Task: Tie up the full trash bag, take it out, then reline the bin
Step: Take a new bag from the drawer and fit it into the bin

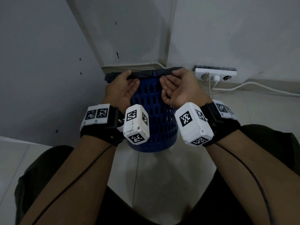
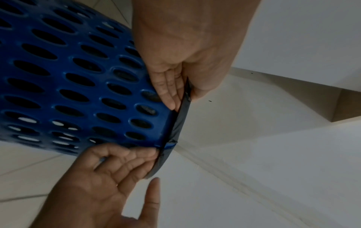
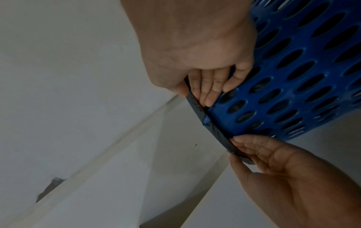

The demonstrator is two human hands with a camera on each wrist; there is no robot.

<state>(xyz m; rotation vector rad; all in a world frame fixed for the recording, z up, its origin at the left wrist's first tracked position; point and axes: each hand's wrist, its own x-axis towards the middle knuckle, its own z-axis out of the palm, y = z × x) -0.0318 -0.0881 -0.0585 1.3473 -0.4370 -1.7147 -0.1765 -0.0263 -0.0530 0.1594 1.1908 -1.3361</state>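
Observation:
A blue perforated bin (image 1: 154, 111) stands on the floor in a corner, lined with a black trash bag (image 1: 146, 74) whose edge is rolled over the rim. Both hands are palm up at the near rim. My left hand (image 1: 129, 78) pinches the rolled edge between thumb and fingers, left of a small gap where blue rim shows. My right hand (image 1: 170, 77) pinches it just right of that gap. The left wrist view shows the left hand (image 2: 185, 98) on the bag edge (image 2: 182, 117) beside the bin (image 2: 78, 77). The right wrist view shows the right hand (image 3: 191, 94) on the edge (image 3: 213, 128).
A white power strip (image 1: 214, 74) with plugs lies on the floor right of the bin, and its cables (image 1: 259, 88) trail off to the right. A grey panel (image 1: 40, 62) rises close on the left, with walls behind. My knees in dark trousers flank the tiled floor (image 1: 154, 176).

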